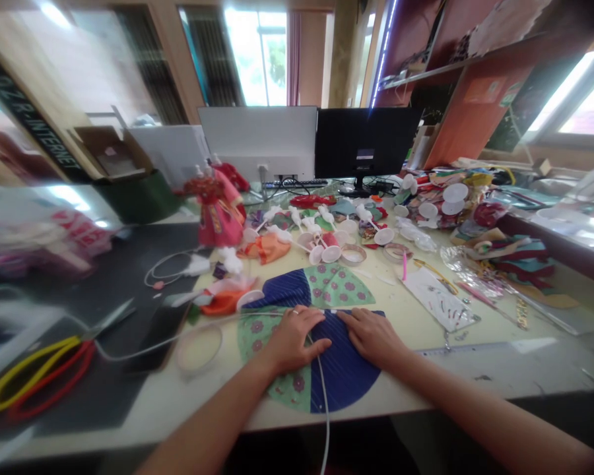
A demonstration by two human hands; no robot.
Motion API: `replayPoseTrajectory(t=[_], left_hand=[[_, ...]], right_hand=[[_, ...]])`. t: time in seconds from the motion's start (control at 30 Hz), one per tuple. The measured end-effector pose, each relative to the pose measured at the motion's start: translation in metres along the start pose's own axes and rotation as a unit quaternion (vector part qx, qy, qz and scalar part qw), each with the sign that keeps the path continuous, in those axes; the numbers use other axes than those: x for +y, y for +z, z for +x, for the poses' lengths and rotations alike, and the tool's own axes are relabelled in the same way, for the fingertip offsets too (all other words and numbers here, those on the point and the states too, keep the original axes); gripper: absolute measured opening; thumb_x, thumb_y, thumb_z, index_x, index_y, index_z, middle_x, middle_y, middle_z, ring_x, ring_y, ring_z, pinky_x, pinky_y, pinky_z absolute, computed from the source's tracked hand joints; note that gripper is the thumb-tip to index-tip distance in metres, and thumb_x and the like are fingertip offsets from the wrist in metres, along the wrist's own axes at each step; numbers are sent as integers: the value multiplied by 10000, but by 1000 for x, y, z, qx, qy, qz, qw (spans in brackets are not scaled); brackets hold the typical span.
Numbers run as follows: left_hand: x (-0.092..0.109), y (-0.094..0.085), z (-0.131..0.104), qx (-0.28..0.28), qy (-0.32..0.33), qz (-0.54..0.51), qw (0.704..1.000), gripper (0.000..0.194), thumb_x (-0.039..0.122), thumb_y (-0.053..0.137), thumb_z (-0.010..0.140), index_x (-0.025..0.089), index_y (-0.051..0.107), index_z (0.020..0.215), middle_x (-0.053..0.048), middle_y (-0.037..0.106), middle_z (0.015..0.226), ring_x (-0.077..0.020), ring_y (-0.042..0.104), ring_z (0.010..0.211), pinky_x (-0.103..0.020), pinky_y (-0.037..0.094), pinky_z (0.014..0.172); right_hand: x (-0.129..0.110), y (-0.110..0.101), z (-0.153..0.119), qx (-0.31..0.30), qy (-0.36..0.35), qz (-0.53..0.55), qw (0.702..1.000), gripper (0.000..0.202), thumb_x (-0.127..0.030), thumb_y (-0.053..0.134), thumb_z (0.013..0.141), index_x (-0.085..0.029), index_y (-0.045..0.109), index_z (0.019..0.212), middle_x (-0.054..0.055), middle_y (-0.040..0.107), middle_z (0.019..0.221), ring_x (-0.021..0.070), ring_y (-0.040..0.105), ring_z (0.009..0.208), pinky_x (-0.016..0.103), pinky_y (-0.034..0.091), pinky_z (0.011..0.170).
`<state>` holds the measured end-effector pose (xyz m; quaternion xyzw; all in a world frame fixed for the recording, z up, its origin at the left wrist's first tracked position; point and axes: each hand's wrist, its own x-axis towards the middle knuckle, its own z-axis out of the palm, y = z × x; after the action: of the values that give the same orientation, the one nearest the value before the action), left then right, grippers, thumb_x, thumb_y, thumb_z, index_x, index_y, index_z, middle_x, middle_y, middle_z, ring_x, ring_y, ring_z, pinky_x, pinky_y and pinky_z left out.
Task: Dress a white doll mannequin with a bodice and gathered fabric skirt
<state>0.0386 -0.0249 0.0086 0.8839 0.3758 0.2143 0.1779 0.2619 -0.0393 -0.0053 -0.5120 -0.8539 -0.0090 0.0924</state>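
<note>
My left hand [297,338] lies on a patchwork fabric circle, its fingers stretched out and its thumb apart. Under it is a green panel with purple flowers [297,389]. My right hand [376,338] rests flat with fingers extended on the dark blue striped panel [346,379]. Both sets of fingertips are close to a slit between the near and far panels. Beyond the slit, another blue panel [290,288] and a green flowered panel [339,284] lie on the table. A white cable [323,402] runs from beside my left thumb over the blue cloth and the table edge.
Scissors with yellow and red handles [42,376] lie left on a dark mat [143,389]. Small white figures [311,224] and cloth scraps spread behind the fabric. A clear ruler [455,349] and a white card [438,300] are on the right. Two monitors [257,135] stand behind.
</note>
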Motion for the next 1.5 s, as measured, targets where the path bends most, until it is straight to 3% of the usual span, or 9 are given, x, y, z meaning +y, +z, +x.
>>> replayPoseTrajectory(t=[1.5], left_hand=[[1, 0, -3, 0, 12, 9, 1000, 401, 444, 518, 838, 195, 585, 1144, -72, 581, 1241, -241, 488, 1135, -422, 351, 1006]], right_hand=[[-3, -2, -1, 22, 3, 12, 1000, 321, -168, 413, 871, -185, 557, 1158, 83, 628, 943, 204, 573, 881, 295, 424, 734]])
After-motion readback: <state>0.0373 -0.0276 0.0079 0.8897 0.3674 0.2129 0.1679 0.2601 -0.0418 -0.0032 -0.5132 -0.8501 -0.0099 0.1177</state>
